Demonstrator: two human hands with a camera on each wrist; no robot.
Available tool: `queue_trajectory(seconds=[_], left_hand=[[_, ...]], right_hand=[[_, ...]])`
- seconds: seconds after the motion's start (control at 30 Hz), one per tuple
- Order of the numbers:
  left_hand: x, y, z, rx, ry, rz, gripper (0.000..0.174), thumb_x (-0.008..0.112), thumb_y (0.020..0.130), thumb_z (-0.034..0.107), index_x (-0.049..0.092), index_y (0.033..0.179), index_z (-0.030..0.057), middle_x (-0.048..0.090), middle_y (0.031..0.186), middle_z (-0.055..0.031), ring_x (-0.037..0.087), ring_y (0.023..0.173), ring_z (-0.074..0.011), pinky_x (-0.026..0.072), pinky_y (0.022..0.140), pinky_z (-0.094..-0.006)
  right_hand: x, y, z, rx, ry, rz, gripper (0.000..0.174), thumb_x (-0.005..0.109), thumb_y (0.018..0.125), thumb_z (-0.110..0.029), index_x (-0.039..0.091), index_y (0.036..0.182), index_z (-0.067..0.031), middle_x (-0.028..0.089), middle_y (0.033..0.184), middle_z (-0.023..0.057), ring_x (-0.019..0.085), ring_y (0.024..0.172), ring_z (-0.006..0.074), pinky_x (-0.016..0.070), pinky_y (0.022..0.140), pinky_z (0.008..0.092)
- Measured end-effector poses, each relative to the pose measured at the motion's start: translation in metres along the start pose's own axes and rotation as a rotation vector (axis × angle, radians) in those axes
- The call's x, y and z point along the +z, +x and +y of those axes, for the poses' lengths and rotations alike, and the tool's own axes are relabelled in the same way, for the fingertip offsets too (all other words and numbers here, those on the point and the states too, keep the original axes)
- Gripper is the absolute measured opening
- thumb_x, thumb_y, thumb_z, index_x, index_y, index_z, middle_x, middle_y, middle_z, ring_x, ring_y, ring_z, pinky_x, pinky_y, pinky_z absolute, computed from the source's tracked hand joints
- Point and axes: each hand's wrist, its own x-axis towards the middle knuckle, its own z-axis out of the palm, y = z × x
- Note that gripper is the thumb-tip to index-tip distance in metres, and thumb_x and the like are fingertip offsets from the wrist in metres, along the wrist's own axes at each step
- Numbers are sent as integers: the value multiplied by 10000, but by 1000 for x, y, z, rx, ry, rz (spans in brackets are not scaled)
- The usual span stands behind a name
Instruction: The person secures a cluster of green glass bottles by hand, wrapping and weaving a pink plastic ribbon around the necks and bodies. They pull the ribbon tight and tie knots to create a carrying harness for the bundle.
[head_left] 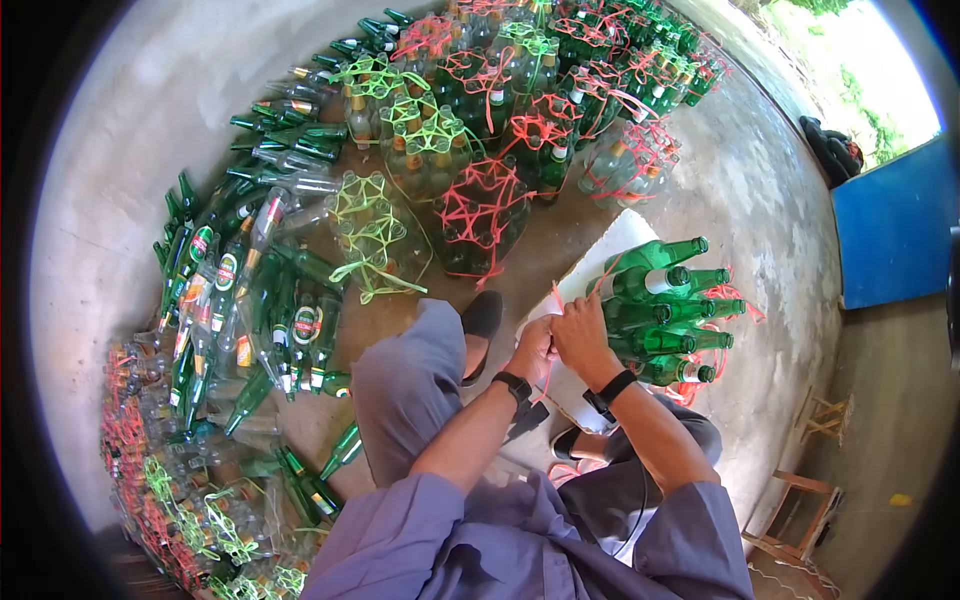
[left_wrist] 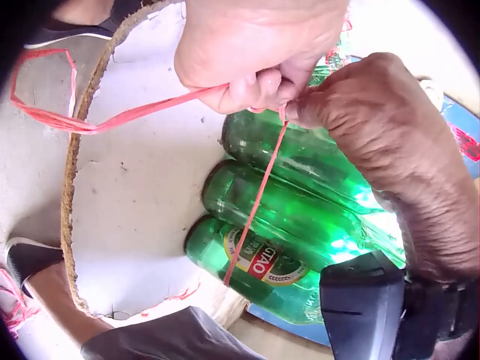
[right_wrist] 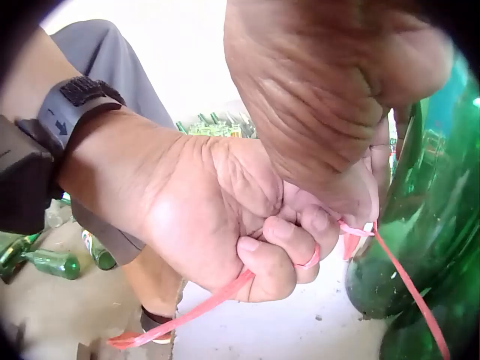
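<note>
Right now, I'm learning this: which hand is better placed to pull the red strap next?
Probably the left hand, curled round the trailing red strap; the right hand is nearer the green bottles.

In the right wrist view, part of the red twine (right_wrist: 189, 310) is hidden by the left grip (right_wrist: 206, 202), itself partly covered by the right grip (right_wrist: 322, 90); the green bottles (right_wrist: 420, 232) are cut off. In the head view, the blue panel (head_left: 895, 225) is cropped and distant bottles (head_left: 594, 47) cannot be counted.
</note>
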Motion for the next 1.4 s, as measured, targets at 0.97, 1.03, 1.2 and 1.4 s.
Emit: queue_trajectory(seconds=[0.97,1.03,1.2,1.4], left_hand=[[5,-2,7,-56,52,57,178,498,946,150,620,816,135,519,635,66,384,472,-38,228,424,-222],[5,-2,6,-55,45,55,170,502,941,148,618,818,135,515,632,65,383,473,-38,227,421,-219],[4,1,6,-86,39,73,150,509,931,124,625,835,128,499,627,64,382,476,-37,229,418,-215],[17,-2,5,2,42,35,177,489,927,45,652,921,114,501,653,80,382,489,-31,232,426,-207]], right_hand=[[12,8,6,-37,26,222,184,657,784,-229,744,790,-67,631,945,125,564,1006,293,375,977,515],[15,8,7,-41,12,238,178,650,792,-223,742,787,-71,632,938,123,566,999,293,366,990,541],[12,11,7,-50,10,144,161,680,775,-234,752,806,-93,645,936,120,575,1009,299,353,1014,581],[7,20,12,-84,-44,94,290,830,636,-326,776,841,-129,680,934,123,611,981,310,330,1045,642]])
